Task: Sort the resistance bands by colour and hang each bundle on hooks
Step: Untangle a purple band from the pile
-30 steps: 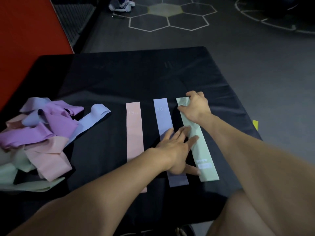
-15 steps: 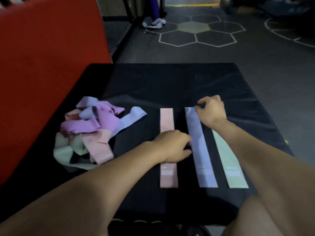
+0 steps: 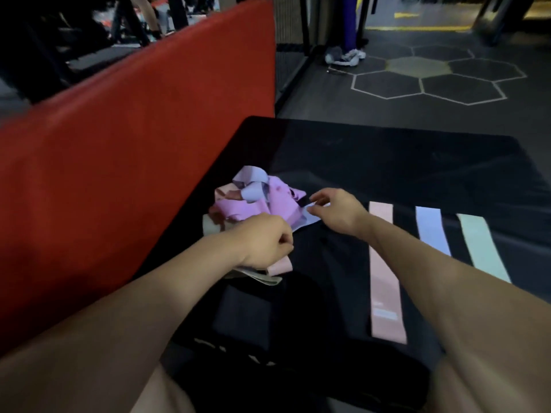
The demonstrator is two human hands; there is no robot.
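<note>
The tangled heap of bands [image 3: 253, 201] is lying at the left of the black mat [image 3: 387, 162], beside the red pad [image 3: 134, 138]. You are pinching a pale blue band [image 3: 307, 218] at the heap's edge with your right hand [image 3: 337, 211], probably to draw it free. Your left hand [image 3: 267, 241] is curling over the heap's near side; whether it is gripping a band, I cannot tell. Three starter rows are lying flat, well apart: pink strip [image 3: 384, 272], blue strip [image 3: 432, 231], green strip [image 3: 481, 245]. No container or hook is showing.
</note>
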